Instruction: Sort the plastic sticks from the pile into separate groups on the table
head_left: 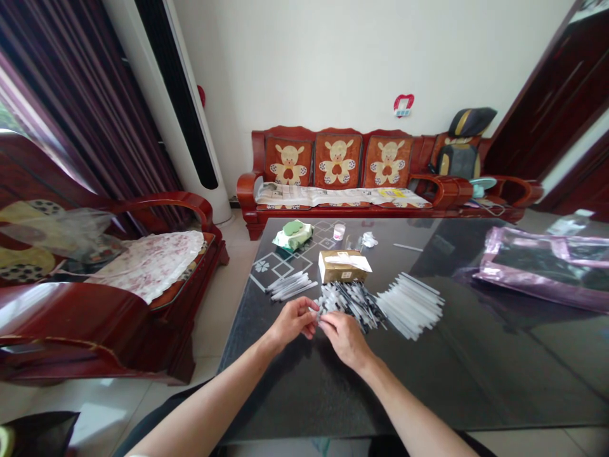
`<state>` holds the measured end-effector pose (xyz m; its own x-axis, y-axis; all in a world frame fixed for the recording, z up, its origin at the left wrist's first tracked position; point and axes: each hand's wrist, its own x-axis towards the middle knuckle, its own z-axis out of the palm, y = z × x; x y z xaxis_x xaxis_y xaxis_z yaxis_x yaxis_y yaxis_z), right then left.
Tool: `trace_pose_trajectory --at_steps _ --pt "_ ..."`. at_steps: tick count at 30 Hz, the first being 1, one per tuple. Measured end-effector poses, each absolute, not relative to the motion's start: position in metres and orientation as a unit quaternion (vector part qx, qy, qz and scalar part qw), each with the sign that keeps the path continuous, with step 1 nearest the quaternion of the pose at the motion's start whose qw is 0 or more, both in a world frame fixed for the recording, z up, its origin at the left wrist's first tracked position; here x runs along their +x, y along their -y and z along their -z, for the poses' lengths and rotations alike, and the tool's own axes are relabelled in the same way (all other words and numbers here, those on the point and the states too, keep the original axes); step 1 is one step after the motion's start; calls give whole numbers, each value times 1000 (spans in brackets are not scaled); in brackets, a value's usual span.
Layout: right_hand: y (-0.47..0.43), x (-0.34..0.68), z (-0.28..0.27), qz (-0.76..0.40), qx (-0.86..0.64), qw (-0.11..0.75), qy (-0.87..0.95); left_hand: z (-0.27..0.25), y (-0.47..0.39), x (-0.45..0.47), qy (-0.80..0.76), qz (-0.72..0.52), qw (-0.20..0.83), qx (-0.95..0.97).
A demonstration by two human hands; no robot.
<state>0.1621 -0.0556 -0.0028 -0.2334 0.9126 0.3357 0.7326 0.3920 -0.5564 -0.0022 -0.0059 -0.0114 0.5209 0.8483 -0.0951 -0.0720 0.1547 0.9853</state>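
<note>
Over the near part of the dark table, my left hand (pixel 297 318) and my right hand (pixel 343 336) meet with fingertips close together. Both have curled fingers, pinched around something small and whitish that I cannot make out. Just beyond my right hand lies a jumbled pile of thin black and white pen-like parts (pixel 352 301). To its right, white translucent tubes (pixel 412 306) lie side by side in a loose row. A smaller bunch of pale sticks with dark ends (pixel 291 285) rests beyond my left hand.
Behind the pile stands a gold tissue box (pixel 345 265). Farther back are a green wipes pack (pixel 294 235), a small white cup (pixel 339 231), crumpled tissue (pixel 369 239) and one lone stick (pixel 408 247). A purple-edged clear bag (pixel 547 270) covers the table's right side, near a plastic bottle (pixel 571 222).
</note>
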Motion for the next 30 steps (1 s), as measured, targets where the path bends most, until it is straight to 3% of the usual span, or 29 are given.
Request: trace_pose_trajectory --at_steps 6,12,17,24,30 --pt "51 182 -2 -67 -609 230 756 12 -4 -9 -367 -348 637 582" --pt "41 226 -5 -12 -731 153 665 4 -35 -47 -513 -389 347 682" --pt "40 228 4 -18 -727 140 672 7 -40 -57 -537 -318 181 760" --pt "39 231 2 -28 -743 127 656 23 -33 -47 -435 -196 142 867" --pt "37 239 3 -37 -757 133 638 28 -31 -45 -452 -161 114 870"
